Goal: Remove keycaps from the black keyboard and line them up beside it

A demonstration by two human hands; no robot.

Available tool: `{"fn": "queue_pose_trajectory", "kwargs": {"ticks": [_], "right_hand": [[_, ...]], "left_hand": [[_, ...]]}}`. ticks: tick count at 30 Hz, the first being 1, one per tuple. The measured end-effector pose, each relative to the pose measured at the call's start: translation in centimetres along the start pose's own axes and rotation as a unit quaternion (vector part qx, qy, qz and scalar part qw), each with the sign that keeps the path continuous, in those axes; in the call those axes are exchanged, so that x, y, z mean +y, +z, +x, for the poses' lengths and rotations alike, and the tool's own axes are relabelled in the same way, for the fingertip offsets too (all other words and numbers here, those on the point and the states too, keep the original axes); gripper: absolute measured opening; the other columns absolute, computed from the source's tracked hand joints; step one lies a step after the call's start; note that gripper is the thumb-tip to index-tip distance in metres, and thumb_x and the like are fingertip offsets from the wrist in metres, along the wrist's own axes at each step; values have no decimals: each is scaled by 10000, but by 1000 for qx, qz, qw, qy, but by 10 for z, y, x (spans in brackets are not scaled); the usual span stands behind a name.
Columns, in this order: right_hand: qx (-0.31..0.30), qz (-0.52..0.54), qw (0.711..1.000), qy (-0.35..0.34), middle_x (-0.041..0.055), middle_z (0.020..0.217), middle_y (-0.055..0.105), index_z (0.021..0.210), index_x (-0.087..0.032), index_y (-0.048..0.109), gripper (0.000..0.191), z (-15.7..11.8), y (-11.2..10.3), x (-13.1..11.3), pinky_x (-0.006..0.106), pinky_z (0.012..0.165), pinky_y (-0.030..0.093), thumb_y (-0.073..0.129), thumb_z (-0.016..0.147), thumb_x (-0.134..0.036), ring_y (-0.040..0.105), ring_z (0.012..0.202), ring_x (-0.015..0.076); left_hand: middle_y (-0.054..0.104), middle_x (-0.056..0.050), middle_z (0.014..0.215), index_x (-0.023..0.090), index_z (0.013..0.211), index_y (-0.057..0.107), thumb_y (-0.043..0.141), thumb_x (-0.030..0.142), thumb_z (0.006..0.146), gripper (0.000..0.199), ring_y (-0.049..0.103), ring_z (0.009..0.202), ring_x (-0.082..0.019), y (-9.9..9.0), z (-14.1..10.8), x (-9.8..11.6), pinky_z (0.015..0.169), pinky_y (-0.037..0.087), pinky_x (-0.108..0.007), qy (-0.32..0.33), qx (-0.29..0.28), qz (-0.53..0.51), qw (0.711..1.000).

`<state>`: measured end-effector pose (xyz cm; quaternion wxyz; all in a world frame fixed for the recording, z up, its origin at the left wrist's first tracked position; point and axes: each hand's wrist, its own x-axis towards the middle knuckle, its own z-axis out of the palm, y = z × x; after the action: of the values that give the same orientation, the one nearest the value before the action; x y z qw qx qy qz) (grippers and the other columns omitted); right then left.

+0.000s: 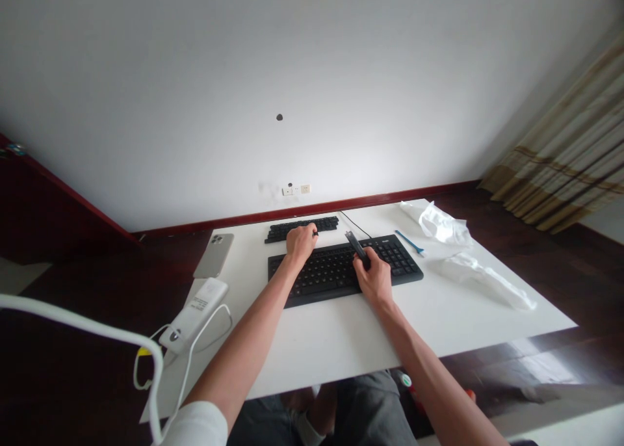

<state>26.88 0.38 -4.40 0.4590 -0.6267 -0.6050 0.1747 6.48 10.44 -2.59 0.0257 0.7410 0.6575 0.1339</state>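
Observation:
A black keyboard [331,270] lies on the white table, its cable running off the back. Behind it, rows of loose black keycaps [326,223] are set out close together. My left hand [301,243] hovers at the keyboard's upper left edge, fingers pinched on a small black piece that looks like a keycap [315,233]. In my right hand [374,274], over the right part of the keyboard, is a slim black tool [358,246] with a light, metallic-looking tip pointing up and left. My fingers are wrapped round its lower end.
A blue brush [410,243] lies right of the keyboard, beside crumpled clear plastic bags [439,223]. On the left are a phone [214,254] and a white power strip [195,313] with a white cable. Wall sockets [296,190] sit beyond the white table [341,342].

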Motion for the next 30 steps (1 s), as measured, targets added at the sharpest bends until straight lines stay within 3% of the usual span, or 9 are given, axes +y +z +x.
{"fn": "queue_pose_trajectory", "kwargs": {"ticks": [12,18,25,30], "right_hand": [[-3,5,1000,5,2,633,657,851,-239,643,133,0,0,0,293,609,421,544,873,-326,591,569,207],[19,9,1000,12,-1,653,638,860,-234,631,146,0,-2,-1,298,629,407,547,899,-346,559,583,198],[63,57,996,-12,-24,654,540,944,-211,625,267,-2,-3,4,306,644,371,435,999,-391,479,579,176],[96,71,993,-21,8,761,603,941,-193,656,370,-2,0,7,309,677,384,398,1034,-441,501,637,174]], "left_hand": [[787,-78,999,270,1234,687,637,298,979,261,742,957,-254,1,2,-1,829,514,-314,-9,1,0,1000],[789,-69,1002,268,1258,674,633,310,987,278,737,962,-243,-9,-2,4,845,513,-316,-18,-4,-15,1000],[770,-35,1026,260,1150,691,618,342,1001,186,717,955,-214,-22,-47,29,829,514,-305,79,41,-91,992],[727,-32,1047,252,1133,683,686,376,960,214,678,1005,-221,-14,-89,50,884,531,-323,139,54,-130,980]]}}
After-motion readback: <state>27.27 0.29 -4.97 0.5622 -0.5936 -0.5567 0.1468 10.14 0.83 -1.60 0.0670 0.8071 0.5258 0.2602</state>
